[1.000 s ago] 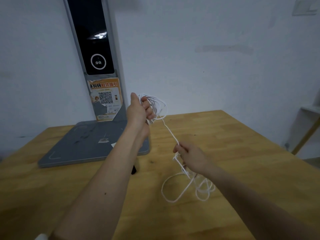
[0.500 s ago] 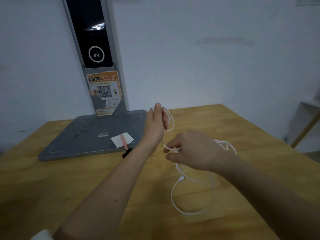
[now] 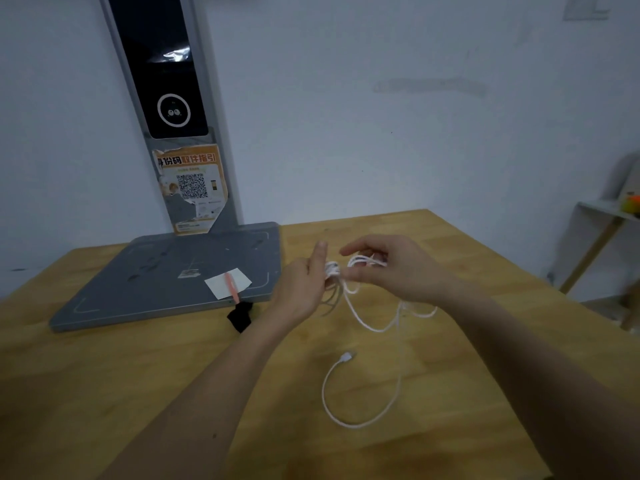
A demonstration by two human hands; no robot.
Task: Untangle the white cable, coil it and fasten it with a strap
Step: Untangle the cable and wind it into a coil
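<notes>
Plain workroom: wooden table, white wall, scanner stand.

light: dim, flat, bluish cast on wall
glare: bright patch on black panel
shadows: soft, faint under arms on table
blur: hands and cable smeared
edges: wide-angle bend, corners soft

cable on table, right of base plate; paper slip on plate | strap before plate
</notes>
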